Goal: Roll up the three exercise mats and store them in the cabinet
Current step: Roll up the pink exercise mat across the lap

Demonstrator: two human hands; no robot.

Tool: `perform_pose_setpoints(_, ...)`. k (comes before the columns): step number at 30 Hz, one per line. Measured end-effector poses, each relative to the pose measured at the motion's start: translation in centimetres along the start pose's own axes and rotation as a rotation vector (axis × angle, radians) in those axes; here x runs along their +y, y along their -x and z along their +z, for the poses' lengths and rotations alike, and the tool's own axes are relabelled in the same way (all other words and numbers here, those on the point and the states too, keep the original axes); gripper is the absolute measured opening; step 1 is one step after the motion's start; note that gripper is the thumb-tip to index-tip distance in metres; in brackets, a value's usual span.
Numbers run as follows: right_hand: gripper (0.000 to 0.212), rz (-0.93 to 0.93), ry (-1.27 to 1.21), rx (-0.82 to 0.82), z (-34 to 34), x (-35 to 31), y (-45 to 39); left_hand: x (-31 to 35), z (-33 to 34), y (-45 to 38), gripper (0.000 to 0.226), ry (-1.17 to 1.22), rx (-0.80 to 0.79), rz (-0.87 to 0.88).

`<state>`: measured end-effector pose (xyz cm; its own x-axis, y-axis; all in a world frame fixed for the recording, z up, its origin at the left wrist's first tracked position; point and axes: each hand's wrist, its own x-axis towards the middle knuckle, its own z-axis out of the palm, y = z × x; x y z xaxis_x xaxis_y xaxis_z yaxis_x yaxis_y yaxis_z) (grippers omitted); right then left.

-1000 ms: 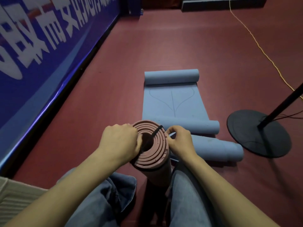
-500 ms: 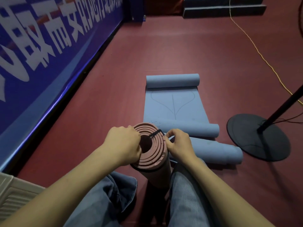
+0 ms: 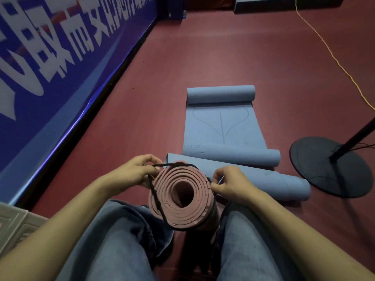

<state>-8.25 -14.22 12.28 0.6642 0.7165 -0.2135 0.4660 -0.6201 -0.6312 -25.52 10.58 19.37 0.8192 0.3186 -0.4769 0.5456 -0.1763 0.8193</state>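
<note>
A rolled pink mat (image 3: 180,201) stands on end between my knees, its spiral end facing me. A black strap (image 3: 156,197) loops over its top rim and down its left side. My left hand (image 3: 134,173) pinches the strap at the roll's upper left. My right hand (image 3: 229,182) grips the strap at the roll's right edge. Behind lies a fully rolled blue mat (image 3: 269,179). Beyond it a second blue mat (image 3: 221,126) lies partly open, curled at both ends.
A blue banner wall (image 3: 60,67) runs along the left. A black round stand base (image 3: 328,165) with a slanted pole sits at the right, a yellow cable (image 3: 332,55) trailing behind it. A pale panelled object (image 3: 14,226) is at the lower left. The floor is dark red.
The pink roll has tipped so its open end faces me more. Both hands have moved apart and pulled the black strap out over the roll's top rim.
</note>
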Motion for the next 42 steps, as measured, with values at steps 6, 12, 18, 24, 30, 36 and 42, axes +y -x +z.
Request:
perform_pose_setpoints(6,0.012,-0.105,0.336,-0.156,-0.2,-3.5,-1.6,-3.6,-0.7,-3.0,0.025,0.358,-0.009,-0.099)
perform_pose_setpoints(12,0.013,-0.221,0.423,-0.273,1.1,-6.2,-3.1,-2.1,-3.2,-2.4,0.036,-0.485,0.021,0.08)
perform_pose_setpoints(18,0.023,-0.322,0.512,-0.321,2.6,-7.4,-2.4,-0.1,-3.2,-1.6,0.058,-0.61,0.064,0.179)
perform_pose_setpoints(24,0.02,-0.166,0.487,-0.146,0.0,-5.0,-1.9,-3.0,-1.9,-1.6,0.03,0.136,-0.005,-0.106)
perform_pose_setpoints(30,0.011,0.044,0.527,0.128,0.3,-3.6,-2.4,-4.9,-0.8,1.2,0.019,0.109,0.073,-0.307)
perform_pose_setpoints(36,0.02,0.166,0.518,0.119,1.1,-1.5,-4.1,-6.5,0.0,4.4,0.059,0.683,-0.014,-0.236)
perform_pose_setpoints(42,0.021,0.254,0.449,0.161,-1.7,0.0,-3.0,-3.7,4.2,4.0,0.02,0.519,0.345,-0.089)
